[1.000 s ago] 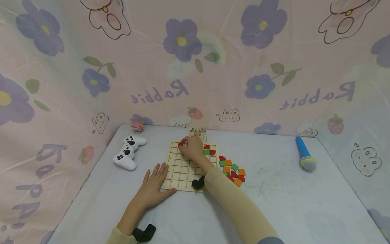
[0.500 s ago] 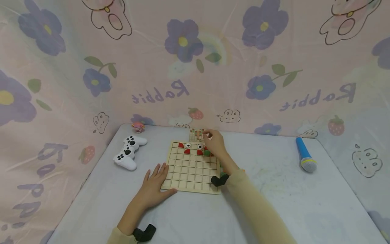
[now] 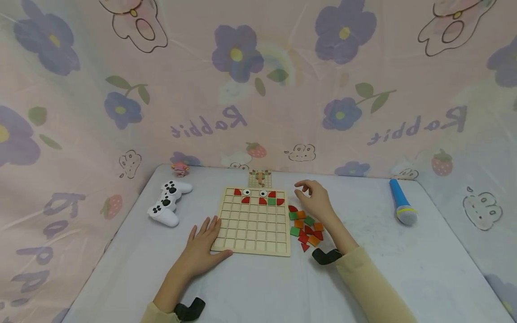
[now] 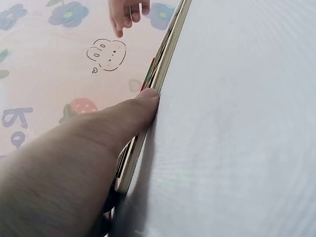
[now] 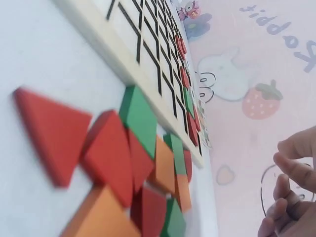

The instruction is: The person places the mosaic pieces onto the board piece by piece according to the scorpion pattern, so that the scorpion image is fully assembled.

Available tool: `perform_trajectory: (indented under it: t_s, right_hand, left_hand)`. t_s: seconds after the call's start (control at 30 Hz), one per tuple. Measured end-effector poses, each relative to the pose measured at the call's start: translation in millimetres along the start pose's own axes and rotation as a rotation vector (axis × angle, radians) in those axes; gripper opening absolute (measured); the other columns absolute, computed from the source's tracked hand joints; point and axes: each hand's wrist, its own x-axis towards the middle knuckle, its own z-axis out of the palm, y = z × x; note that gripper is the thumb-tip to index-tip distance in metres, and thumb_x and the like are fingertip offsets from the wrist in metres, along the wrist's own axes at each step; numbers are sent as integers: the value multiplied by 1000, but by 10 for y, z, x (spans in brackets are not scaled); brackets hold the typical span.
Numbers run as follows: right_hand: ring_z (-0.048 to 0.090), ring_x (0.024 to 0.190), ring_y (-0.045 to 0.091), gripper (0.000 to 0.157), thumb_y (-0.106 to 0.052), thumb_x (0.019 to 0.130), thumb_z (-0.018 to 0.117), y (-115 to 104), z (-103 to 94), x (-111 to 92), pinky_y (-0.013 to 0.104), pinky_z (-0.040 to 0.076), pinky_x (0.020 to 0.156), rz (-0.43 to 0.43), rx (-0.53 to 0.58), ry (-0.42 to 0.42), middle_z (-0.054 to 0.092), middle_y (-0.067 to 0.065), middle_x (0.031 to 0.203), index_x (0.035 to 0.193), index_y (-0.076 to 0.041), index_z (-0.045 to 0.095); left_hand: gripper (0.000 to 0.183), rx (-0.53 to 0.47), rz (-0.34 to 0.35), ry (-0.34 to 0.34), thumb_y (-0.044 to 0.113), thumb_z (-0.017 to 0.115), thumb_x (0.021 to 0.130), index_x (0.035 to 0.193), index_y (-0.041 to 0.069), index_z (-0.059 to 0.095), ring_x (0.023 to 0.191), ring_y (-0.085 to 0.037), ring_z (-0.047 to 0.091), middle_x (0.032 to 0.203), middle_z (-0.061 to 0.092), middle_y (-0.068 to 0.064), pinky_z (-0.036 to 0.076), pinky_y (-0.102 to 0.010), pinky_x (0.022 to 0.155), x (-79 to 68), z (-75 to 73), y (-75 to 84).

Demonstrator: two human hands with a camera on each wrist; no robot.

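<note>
A wooden grid board [image 3: 254, 229] lies on the white table. Red quarter-round tiles, a green square [image 3: 272, 202] and two round eye tiles [image 3: 263, 193] sit in its far rows. My left hand [image 3: 202, 246] rests at the board's left edge with fingers spread, the thumb [image 4: 140, 106] touching the near edge. Beyond the board's right side, my right hand [image 3: 317, 202] hovers over the table with loosely bent fingers; nothing shows between them in the right wrist view. Loose red, orange and green tiles [image 5: 111, 153] lie just below that hand, beside the board.
Behind the board lies a small pattern card [image 3: 260, 178]. A white game controller [image 3: 168, 202] and a pink figurine [image 3: 180, 168] are on the left. Far right is a blue toy microphone [image 3: 403, 202]. A printed cloth [image 3: 258, 112] hangs around the table.
My right hand has moved right, off the board's far rows and past the card to beside the loose tiles, uncovering the eye tiles and red tiles. My left hand has stayed put.
</note>
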Motion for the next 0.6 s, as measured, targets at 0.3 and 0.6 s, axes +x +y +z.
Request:
perform_trajectory:
  t_s: [0.3,0.6]
  right_hand:
    - [47,92,26,24,-20,102,70,207,-261,-286,36,38,73,91,-43,-77,59,10,99,120,-6,77]
    - [53,91,24,23,-25,99,76,522,-344,-508,33,47,75,85,-76,-198,65,9,103,117,-10,78]
  left_hand:
    - [105,0,0,-10,65,67,95,167,3,21,165,-36,4,175,15,-13,-3,-65,129,6,20,-12]
    - [105,-1,6,10,64,68,95,167,2,23,164,-39,7,175,17,-15,-1,-67,128,2,17,-12]
